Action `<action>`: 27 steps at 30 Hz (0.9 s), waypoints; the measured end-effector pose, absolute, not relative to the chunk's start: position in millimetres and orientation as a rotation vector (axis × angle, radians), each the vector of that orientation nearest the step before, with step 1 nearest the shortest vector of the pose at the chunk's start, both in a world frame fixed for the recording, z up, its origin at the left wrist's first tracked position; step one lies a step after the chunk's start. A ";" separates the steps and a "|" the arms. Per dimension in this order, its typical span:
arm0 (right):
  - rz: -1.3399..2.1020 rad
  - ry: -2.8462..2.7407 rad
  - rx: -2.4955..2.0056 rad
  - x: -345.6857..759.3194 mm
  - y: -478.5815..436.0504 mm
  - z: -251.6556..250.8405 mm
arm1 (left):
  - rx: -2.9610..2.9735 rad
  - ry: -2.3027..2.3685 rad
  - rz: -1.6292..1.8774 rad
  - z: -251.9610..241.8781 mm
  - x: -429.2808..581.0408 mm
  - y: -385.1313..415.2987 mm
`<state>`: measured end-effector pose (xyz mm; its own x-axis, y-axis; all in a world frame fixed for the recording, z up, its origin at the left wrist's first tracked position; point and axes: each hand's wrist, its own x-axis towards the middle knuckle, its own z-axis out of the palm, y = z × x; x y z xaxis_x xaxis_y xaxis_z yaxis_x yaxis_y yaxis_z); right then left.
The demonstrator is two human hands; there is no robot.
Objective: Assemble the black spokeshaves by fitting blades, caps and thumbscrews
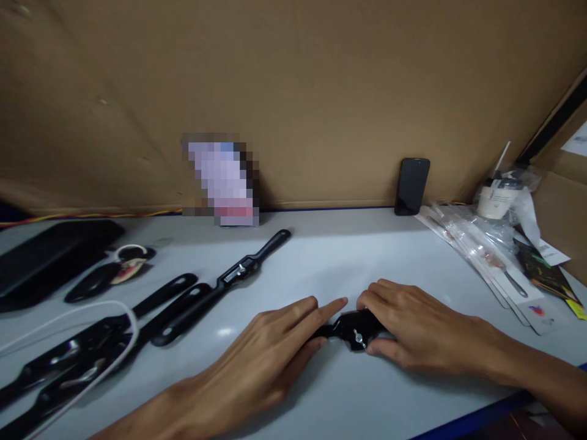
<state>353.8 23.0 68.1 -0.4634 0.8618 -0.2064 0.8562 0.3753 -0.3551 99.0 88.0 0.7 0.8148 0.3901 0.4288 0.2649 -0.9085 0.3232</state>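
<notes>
The right hand curls its fingers around a black watch piece at 6 o'clock on the tabletop; the left hand lays near-flat fingers on its strap end. Similar watch straps lie at 9 o'clock; this one seems mid-work

A brown cardboard wall spans 10 to 2 o'clock. Below it a white table, blue-edged at 5 o'clock, carries a soft glint of light at 7 o'clock

No legible text on any item.
</notes>
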 end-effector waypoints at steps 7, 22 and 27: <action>0.625 -2.671 -1.552 364.3 28.5 67.3 | 2.767 0.458 0.721 0.9 103.1 91.0; 0.374 -2.650 -1.634 389.4 38.5 52.9 | 2.862 0.373 0.849 8.0 108.6 88.6; 0.320 -2.287 -1.292 367.3 49.3 15.4 | 3.055 0.172 0.951 14.1 110.9 83.2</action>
<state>367.3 49.3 15.4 -0.4311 0.8509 0.3001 0.7360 0.5241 -0.4285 110.9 83.2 14.1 0.8182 0.0835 0.5689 0.1209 -0.9923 -0.0282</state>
